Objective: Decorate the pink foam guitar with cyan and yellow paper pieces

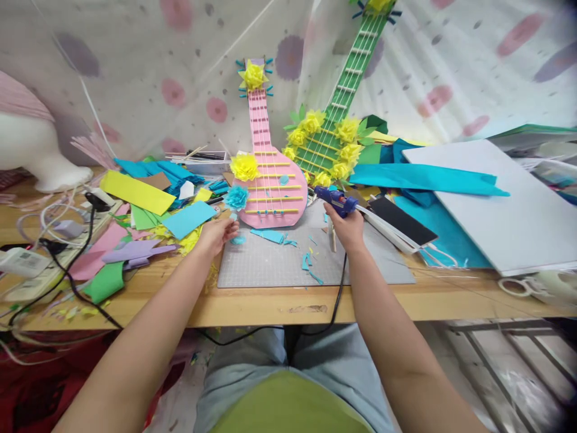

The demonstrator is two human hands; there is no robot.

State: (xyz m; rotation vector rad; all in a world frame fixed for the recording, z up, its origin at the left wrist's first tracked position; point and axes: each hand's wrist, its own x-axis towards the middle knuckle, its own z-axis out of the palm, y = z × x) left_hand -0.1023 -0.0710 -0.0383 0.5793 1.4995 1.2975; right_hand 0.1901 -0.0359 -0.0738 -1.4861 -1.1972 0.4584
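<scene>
Left hand (220, 233) pinches a pale-blue scrap (233, 216); right hand (347, 225) grips a blue glue gun (336, 201) above the grey mat (265, 267). Pink guitar (270, 204) rests at mat's far side, green guitar (337, 113) beyond it to the right.

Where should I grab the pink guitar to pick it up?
I'd pinch the pink guitar by its neck, at the side edges, coming from the left. It's narrow there and points up above the wide body, strings run down its front, and the green guitar is on the right. Stay above the big yellow flower.
</scene>
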